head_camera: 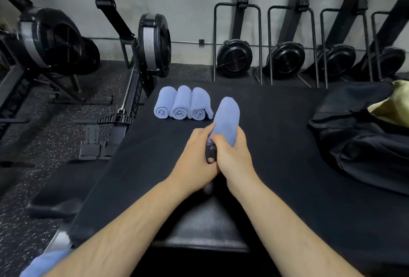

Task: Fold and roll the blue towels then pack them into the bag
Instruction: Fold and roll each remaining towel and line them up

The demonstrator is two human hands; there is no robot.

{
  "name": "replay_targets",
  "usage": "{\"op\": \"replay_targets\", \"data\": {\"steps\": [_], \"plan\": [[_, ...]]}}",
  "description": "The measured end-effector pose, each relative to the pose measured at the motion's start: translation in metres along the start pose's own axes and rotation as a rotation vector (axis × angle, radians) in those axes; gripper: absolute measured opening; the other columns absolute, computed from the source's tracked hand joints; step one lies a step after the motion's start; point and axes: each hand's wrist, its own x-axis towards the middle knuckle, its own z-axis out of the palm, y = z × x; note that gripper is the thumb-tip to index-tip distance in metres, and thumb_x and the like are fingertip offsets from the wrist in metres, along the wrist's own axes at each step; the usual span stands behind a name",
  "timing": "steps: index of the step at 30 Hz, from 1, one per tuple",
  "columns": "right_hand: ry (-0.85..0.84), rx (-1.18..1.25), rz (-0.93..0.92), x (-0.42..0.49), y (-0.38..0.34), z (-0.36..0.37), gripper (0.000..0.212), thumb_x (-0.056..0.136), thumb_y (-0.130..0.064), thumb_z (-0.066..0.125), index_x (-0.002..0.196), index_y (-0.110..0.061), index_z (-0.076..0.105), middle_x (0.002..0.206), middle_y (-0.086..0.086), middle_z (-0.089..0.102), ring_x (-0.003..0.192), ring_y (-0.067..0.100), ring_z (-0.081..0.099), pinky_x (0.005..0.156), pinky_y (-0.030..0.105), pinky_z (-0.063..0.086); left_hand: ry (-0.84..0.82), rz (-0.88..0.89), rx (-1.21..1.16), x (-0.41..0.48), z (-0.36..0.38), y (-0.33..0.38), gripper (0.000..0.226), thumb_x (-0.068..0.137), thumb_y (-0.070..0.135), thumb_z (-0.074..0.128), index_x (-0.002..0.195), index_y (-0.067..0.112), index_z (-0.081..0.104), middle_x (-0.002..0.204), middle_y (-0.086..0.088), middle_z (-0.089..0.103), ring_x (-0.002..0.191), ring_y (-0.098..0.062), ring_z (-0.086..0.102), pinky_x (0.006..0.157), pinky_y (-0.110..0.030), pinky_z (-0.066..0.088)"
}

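Observation:
A rolled blue towel (228, 117) lies lengthwise on the black mat, its near end wrapped by both hands. My left hand (197, 155) grips it from the left and my right hand (232, 155) from the right, fingers curled round the roll. Beyond it, three rolled blue towels (182, 105) lie side by side, spiral ends facing me. The black bag (363, 135) sits at the right edge of the mat, open at the top with a yellowish-green lining (391, 108) showing. More blue towel fabric (46, 263) shows at the bottom left corner.
The black mat (276, 144) covers a raised surface. Rowing machines (66, 44) stand on the speckled floor to the left. Upright machines with fan wheels (285, 60) line the back wall.

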Motion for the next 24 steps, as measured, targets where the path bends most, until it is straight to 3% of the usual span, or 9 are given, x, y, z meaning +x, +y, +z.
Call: {"op": "replay_targets", "data": {"steps": [3, 7, 11, 13, 15, 17, 19, 24], "plan": [[0.055, -0.002, -0.007, 0.057, -0.005, 0.004, 0.046, 0.075, -0.028, 0.062, 0.12, -0.019, 0.059, 0.087, -0.002, 0.07, 0.072, 0.015, 0.066, 0.064, 0.028, 0.053, 0.03, 0.077, 0.11, 0.034, -0.009, -0.03, 0.063, 0.082, 0.031, 0.071, 0.141, 0.026, 0.048, 0.135, 0.016, 0.052, 0.13, -0.005, 0.047, 0.109, -0.031, 0.04], [0.139, -0.061, 0.0, 0.129, -0.008, 0.012, 0.033, 0.085, -0.031, 0.062, 0.115, -0.02, 0.054, 0.098, -0.002, 0.068, 0.078, 0.013, 0.062, 0.062, 0.024, 0.044, 0.274, 0.107, 0.507, 0.094, -0.015, -0.079, 0.056, 0.081, 0.039, 0.063, 0.132, 0.018, 0.059, 0.139, 0.001, 0.053, 0.134, -0.023, 0.046, 0.103, -0.053, 0.042], [0.172, -0.227, -0.028, 0.192, 0.015, 0.027, 0.037, 0.074, -0.043, 0.058, 0.094, -0.012, 0.059, 0.098, 0.01, 0.061, 0.062, 0.011, 0.05, 0.049, 0.02, 0.037, 0.292, 0.06, 0.749, 0.134, -0.015, -0.12, 0.062, 0.084, 0.054, 0.058, 0.141, 0.031, 0.057, 0.155, -0.004, 0.042, 0.153, -0.037, 0.018, 0.12, -0.064, 0.01], [0.209, -0.311, -0.07, 0.201, 0.031, 0.032, 0.029, 0.081, -0.044, 0.06, 0.08, -0.016, 0.053, 0.095, 0.01, 0.056, 0.063, 0.012, 0.047, 0.056, 0.025, 0.037, 0.307, 0.022, 0.76, 0.139, -0.011, -0.135, 0.065, 0.084, 0.063, 0.056, 0.144, 0.037, 0.053, 0.159, -0.002, 0.038, 0.154, -0.038, 0.013, 0.119, -0.064, 0.004], [0.258, -0.381, -0.146, 0.203, 0.043, 0.034, 0.037, 0.089, -0.051, 0.057, 0.073, -0.018, 0.05, 0.093, 0.006, 0.058, 0.082, 0.017, 0.049, 0.071, 0.033, 0.041, 0.292, 0.007, 0.773, 0.141, -0.01, -0.142, 0.067, 0.085, 0.068, 0.048, 0.146, 0.04, 0.05, 0.161, 0.0, 0.034, 0.154, -0.038, 0.013, 0.119, -0.065, 0.005], [0.282, -0.6, -0.164, 0.206, 0.045, 0.036, 0.049, 0.093, -0.061, 0.048, 0.067, -0.019, 0.049, 0.098, 0.005, 0.06, 0.103, 0.024, 0.044, 0.089, 0.042, 0.042, 0.272, -0.019, 0.779, 0.143, -0.01, -0.145, 0.068, 0.087, 0.068, 0.044, 0.149, 0.04, 0.045, 0.163, 0.002, 0.029, 0.154, -0.038, 0.012, 0.119, -0.065, 0.004], [0.26, -0.691, -0.115, 0.21, 0.041, 0.037, 0.055, 0.093, -0.067, 0.04, 0.069, -0.019, 0.053, 0.107, 0.006, 0.061, 0.112, 0.03, 0.042, 0.101, 0.049, 0.039, 0.284, -0.024, 0.777, 0.144, -0.011, -0.146, 0.064, 0.09, 0.062, 0.046, 0.15, 0.039, 0.045, 0.164, 0.001, 0.029, 0.154, -0.039, 0.013, 0.12, -0.064, 0.003], [0.185, -0.675, -0.139, 0.211, 0.042, 0.029, 0.052, 0.091, -0.067, 0.04, 0.062, -0.024, 0.04, 0.096, 0.008, 0.065, 0.106, 0.03, 0.046, 0.101, 0.05, 0.04, 0.303, -0.008, 0.748, 0.145, -0.01, -0.148, 0.058, 0.094, 0.046, 0.062, 0.149, 0.036, 0.047, 0.163, 0.0, 0.029, 0.154, -0.038, 0.015, 0.121, -0.064, 0.003]]}}
